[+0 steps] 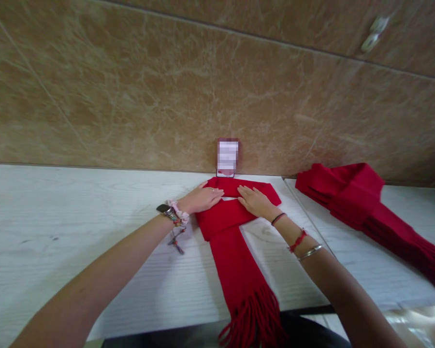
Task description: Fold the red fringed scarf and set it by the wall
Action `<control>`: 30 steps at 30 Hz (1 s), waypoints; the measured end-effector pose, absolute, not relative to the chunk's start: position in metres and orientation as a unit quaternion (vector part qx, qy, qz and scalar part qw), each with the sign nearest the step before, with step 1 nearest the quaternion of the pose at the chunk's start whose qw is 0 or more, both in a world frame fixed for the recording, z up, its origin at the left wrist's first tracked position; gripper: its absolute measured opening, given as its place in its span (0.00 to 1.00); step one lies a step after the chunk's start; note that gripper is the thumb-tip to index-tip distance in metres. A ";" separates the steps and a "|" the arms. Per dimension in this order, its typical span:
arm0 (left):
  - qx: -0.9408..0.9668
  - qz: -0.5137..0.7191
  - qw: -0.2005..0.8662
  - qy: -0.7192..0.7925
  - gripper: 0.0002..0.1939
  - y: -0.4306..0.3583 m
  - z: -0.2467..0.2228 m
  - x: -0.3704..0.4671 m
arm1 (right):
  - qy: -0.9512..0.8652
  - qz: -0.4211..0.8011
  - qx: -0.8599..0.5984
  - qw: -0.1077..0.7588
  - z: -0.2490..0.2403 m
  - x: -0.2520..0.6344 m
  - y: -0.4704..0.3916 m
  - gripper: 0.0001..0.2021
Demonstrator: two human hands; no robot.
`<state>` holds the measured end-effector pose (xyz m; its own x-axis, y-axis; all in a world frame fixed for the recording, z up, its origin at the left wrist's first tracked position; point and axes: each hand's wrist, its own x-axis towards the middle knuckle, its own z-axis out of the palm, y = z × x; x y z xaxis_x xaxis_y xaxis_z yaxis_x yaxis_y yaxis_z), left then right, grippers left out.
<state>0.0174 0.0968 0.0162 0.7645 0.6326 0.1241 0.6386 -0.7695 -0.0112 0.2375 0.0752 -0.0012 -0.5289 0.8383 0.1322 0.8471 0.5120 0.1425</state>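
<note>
A red scarf (235, 261) lies partly folded on the white table in front of me, its fringed end hanging over the near edge. My left hand (203, 198) rests flat on the left side of the folded part, fingers stretched toward the middle. On the right side of the fold, my right hand (255, 200) lies flat too, fingers extended and pointing inward. A small gap of table shows between the scarf's upper band and the layer below it. Neither hand grips the cloth.
A second red scarf (348, 193), folded and fringed, lies to the right across a table seam. Behind the scarf, a card in a frame (227, 155) stands against the brown marbled wall (148, 96). The white table (58, 232) extends left. A light-coloured fitting (375, 34) is on the wall.
</note>
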 end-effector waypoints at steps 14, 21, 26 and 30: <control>-0.919 -0.084 0.136 -0.361 0.18 0.120 0.016 0.028 | -0.849 -0.104 -0.517 0.008 0.004 0.236 0.092 0.25; -0.950 -0.025 0.042 -0.308 0.19 0.115 0.021 0.015 | -0.849 -0.052 -0.525 -0.031 0.006 0.224 0.097 0.25; -0.950 -0.011 0.042 -0.310 0.20 0.117 0.024 0.007 | -0.821 -0.072 -0.566 -0.018 0.010 0.235 0.093 0.27; -0.929 -0.080 0.054 -0.356 0.21 0.125 0.017 0.013 | -0.828 -0.111 -0.548 0.034 0.009 0.241 0.091 0.26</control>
<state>0.0130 0.1255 0.0174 0.7336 0.6534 0.1870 0.6708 -0.7403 -0.0444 0.2412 0.0907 0.0093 -0.3965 0.9005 0.1786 0.9157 0.3741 0.1468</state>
